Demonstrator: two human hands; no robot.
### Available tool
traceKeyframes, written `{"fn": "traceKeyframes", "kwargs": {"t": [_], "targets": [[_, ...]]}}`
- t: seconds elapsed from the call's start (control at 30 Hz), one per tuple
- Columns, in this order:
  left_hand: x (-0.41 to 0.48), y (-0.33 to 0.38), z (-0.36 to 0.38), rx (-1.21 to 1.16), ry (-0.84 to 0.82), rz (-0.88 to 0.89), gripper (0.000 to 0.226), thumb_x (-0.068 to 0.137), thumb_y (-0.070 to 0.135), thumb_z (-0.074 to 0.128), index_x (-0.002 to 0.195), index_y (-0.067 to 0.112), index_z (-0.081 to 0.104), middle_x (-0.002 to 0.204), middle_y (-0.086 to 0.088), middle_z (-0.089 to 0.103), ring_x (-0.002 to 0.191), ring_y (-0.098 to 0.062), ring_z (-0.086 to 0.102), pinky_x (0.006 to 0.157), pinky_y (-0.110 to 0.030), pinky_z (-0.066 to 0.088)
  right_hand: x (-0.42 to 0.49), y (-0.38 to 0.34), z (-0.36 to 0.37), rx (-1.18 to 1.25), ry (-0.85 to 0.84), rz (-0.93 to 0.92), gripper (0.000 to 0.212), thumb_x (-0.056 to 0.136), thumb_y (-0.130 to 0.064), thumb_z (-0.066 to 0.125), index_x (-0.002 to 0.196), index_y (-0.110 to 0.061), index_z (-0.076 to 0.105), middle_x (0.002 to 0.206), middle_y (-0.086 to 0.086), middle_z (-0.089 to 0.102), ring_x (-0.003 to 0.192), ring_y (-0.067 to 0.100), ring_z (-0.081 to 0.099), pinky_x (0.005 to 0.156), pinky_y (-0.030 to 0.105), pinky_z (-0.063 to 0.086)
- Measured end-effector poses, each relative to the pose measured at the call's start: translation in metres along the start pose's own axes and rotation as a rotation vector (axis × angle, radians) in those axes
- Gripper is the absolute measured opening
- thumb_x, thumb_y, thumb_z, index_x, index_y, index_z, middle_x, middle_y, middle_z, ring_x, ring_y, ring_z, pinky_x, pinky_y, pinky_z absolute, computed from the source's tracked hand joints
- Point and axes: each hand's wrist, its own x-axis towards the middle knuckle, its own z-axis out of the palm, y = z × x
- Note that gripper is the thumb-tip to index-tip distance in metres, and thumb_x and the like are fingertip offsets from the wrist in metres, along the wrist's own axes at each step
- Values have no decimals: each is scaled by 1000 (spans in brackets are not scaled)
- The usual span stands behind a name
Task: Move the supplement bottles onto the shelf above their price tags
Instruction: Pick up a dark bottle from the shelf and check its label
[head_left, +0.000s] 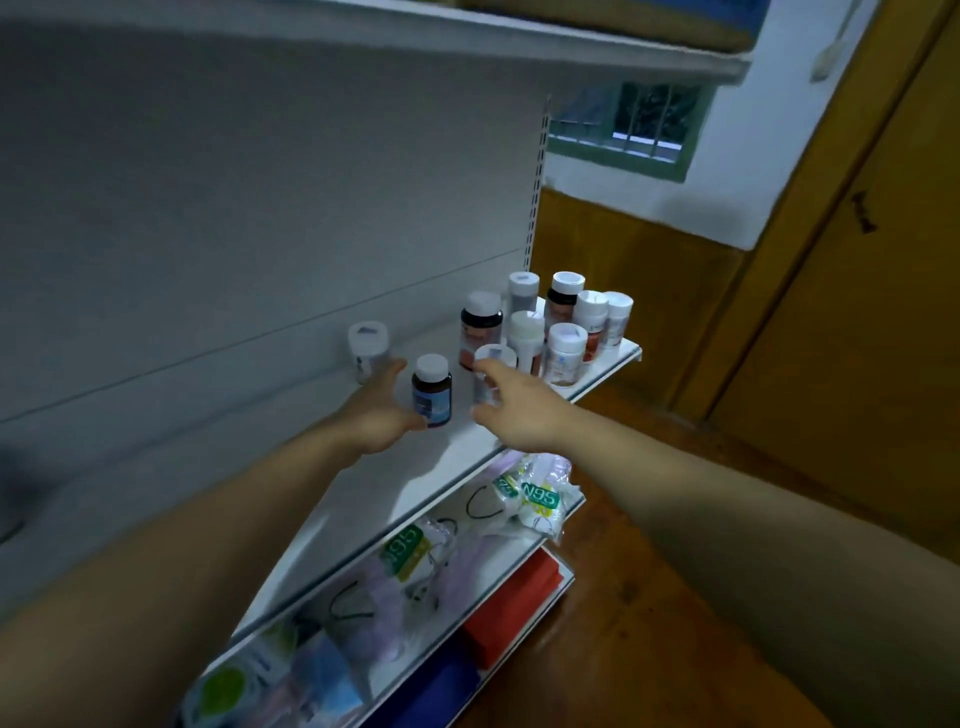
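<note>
Half-open left hand (379, 410) cups the amber white-capped, blue-labelled bottle (431, 391) upright on the white metal shelf (441, 454), while the right hand (514, 408) curls round a pale white-capped bottle (491, 374), clasp indeterminable; both should be seated squarely, clear of the clustered bottles (563, 353).

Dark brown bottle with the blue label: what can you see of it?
The dark brown bottle with white cap and blue label stands upright on the white shelf, left of the crowded bottles. It looks like tinted glass or plastic, capped. The left hand spreads around it, thumb at its base.
</note>
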Motion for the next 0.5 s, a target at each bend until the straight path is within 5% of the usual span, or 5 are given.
{"fn": "traceKeyframes", "kwargs": {"t": [0.13, 0.23, 0.3, 0.43, 0.5], "targets": [[30, -3, 13, -58, -7, 7, 82, 88, 10, 59, 149, 22, 5, 157, -4, 11, 142, -24, 20, 110, -37, 27, 43, 5, 19, 83, -66, 4, 65, 95, -22, 48, 149, -18, 13, 151, 13, 31, 132, 31, 38, 97, 28, 33], [37, -2, 20, -103, -43, 63, 69, 89, 17, 58, 146, 20, 19, 148, 0, 32, 136, -19, 33, 111, -33, 32, 63, 8, 30, 128, -102, -29, 65, 97, -15, 44, 150, -18, 6, 150, 18, 30, 128, 36, 41, 101, 38, 40], [34, -1, 24, -116, -9, 88, 53, 91, 10, 56, 135, 26, 31, 133, 13, 42, 125, -8, 41, 101, -20, 37, 71, 12, 35, 156, -119, -57, 65, 98, -14, 40, 150, -22, 4, 142, 20, 41, 107, 36, 55, 84, 40, 48], [17, -3, 33, -167, 149, -14, 51, 92, 7, 54, 126, 39, 33, 119, 12, 46, 109, -9, 46, 91, -23, 36, 79, 20, 37, 225, -154, -181, 55, 99, -16, 38, 147, -31, 17, 131, 14, 52, 76, 26, 56, 57, 29, 43], [4, -3, 38, -169, 244, -73, 52, 90, 3, 54, 124, 37, 36, 117, 6, 50, 105, -13, 49, 89, -24, 37, 80, 20, 39, 279, -203, -237, 51, 99, -15, 39, 145, -31, 24, 132, 11, 53, 85, 26, 57, 58, 24, 40]]}}
